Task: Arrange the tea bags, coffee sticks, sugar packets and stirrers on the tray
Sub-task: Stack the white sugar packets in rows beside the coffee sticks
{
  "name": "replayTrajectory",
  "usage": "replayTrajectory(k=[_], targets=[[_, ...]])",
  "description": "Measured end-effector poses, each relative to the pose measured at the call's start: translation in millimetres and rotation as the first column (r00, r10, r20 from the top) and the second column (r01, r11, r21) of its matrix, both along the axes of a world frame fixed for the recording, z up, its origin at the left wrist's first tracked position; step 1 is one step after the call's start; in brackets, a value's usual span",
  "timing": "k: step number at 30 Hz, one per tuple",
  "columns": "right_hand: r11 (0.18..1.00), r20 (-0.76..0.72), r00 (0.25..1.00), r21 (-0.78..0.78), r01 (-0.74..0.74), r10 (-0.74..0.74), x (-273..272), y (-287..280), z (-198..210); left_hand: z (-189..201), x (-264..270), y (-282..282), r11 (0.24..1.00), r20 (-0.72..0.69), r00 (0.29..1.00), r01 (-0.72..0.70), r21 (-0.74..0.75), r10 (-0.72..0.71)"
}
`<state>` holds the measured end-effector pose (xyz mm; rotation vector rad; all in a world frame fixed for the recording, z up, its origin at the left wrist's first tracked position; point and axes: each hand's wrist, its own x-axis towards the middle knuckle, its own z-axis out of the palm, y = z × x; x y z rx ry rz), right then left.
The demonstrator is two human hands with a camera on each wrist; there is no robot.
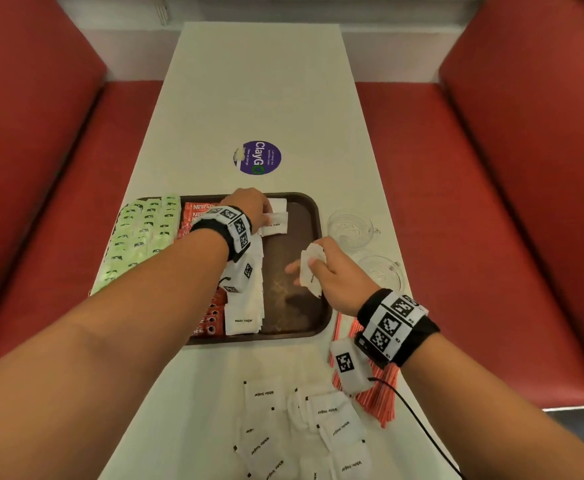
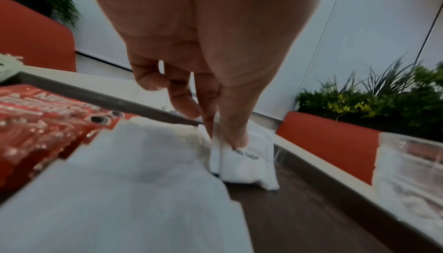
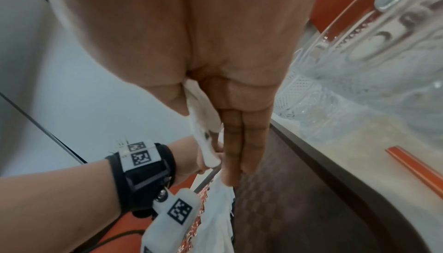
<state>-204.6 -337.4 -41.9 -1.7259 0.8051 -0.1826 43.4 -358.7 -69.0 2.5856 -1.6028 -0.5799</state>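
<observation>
The left hand (image 1: pixel 249 206) pinches a sugar packet (image 2: pixel 242 162) at the far end of the white row on the tray (image 1: pixel 313 216). The right hand (image 1: pixel 332 271) holds what looks like more packets (image 1: pixel 311 268) between thumb and fingers (image 3: pixel 239 143), over the tray's bare part.

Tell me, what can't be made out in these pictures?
- Middle of the sugar packet row: head view, covered by the left hand and wristband.
- How many packets the right hand holds: bunched together in head and right wrist views.
- Stirrers: head view, partly behind the right wrist.
- Small sticker print: too small.
</observation>
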Motion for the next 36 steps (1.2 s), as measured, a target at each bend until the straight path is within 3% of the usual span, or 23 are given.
replayTrajectory(k=[2,6,9,11,14,18,20,23,27,33,36], targets=[[0.997,-0.034,0.999,-0.066,-0.032,0.030,0,-3,2,-7,2,-5,0.999,0.027,1.000,-0.003,0.045,0.002],[0.997,-0.037,0.999,0.072,0.035,-0.033,2,-3,9,-14,5,-10,0.999,0.073,0.997,-0.015,0.044,0.012],[0.999,-0.079,0.996,-0.014,0.050,-0.051,3,-6,10,-14,3,-12,0.999,0.097,0.995,0.036,0.006,-0.037],[0.996,-0.051,0.995,-0.008,0.090,-0.091,4,-9,6,-15,0,-12,0.995,0.096,0.991,0.091,0.037,-0.094],[0.980,0.009,0.987,0.125,0.157,-0.160,7,-10,4,-13,-1,-9,0.987,0.085,0.987,0.130,0.092,-0.137],[0.976,0.066,0.982,0.142,0.167,-0.177,9,-12,5,-4,-2,-4,0.986,0.103,0.981,0.158,0.050,-0.163],[0.981,0.069,0.982,0.094,0.171,-0.178,11,-14,4,7,-6,1,0.986,0.016,0.989,0.151,-0.065,-0.150],[0.974,0.079,0.975,0.114,0.196,-0.206,14,-17,2,29,-15,16,0.968,-0.223,0.959,0.127,-0.218,-0.176],[0.955,0.099,0.959,0.162,0.247,-0.264,19,-20,0,55,-29,39,0.956,-0.428,0.862,0.192,-0.222,-0.272],[0.959,0.086,0.964,0.157,0.236,-0.251,22,-20,-1,56,-32,44,0.941,-0.361,0.874,0.264,-0.210,-0.326],[0.955,0.119,0.961,0.194,0.224,-0.250,20,-18,3,53,-21,36,0.943,-0.303,0.921,0.151,-0.298,-0.243]])
